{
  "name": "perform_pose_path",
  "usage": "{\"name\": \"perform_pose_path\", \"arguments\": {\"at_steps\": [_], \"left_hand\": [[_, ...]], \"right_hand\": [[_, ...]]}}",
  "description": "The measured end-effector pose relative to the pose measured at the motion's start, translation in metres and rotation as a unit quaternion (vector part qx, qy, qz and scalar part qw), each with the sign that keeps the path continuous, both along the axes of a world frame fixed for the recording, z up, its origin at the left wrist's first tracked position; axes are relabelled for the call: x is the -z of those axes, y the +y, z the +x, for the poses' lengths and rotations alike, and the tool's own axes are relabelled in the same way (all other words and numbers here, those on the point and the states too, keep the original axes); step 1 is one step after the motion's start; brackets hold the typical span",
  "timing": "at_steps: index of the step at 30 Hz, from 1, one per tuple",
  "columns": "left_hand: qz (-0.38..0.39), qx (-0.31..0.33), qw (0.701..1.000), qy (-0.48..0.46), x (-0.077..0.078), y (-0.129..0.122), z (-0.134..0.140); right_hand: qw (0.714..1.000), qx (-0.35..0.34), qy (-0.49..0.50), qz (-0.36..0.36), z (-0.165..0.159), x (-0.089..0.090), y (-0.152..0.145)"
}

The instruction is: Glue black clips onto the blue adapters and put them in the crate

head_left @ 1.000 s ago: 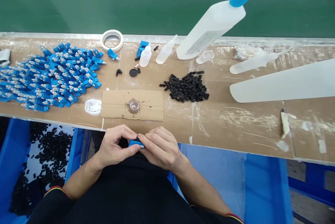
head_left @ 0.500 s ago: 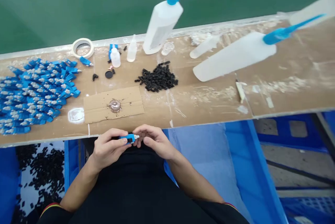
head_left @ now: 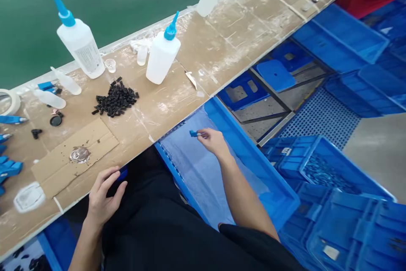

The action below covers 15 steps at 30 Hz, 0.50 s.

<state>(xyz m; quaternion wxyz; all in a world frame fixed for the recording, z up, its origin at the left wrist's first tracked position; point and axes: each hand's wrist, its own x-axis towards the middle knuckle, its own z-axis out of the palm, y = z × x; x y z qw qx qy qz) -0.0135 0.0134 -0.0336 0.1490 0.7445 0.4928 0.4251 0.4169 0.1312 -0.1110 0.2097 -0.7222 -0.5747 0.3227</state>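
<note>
Head view: right hand [head_left: 214,140] pinches a small blue connector [head_left: 193,133] over the lined blue bin [head_left: 241,144], right of the tabletop [head_left: 177,102]. Left hand [head_left: 103,197] rests half-open at the tabletop's near edge, empty as far as visible. Risk: the fingertip pinch is slight; the connector could slip and land outside the bin.
</note>
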Motion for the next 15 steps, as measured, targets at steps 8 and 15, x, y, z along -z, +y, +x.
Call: {"name": "perform_pose_path", "arguments": {"at_steps": [8, 15], "left_hand": [[0.015, -0.007, 0.999, 0.034, -0.018, 0.0, -0.007], [-0.002, -0.022, 1.0, 0.021, -0.017, -0.003, -0.006]], "right_hand": [[0.996, 0.012, -0.079, -0.041, 0.01, 0.072, 0.08], [0.999, 0.032, -0.016, -0.03, 0.015, 0.102, 0.089]]}}
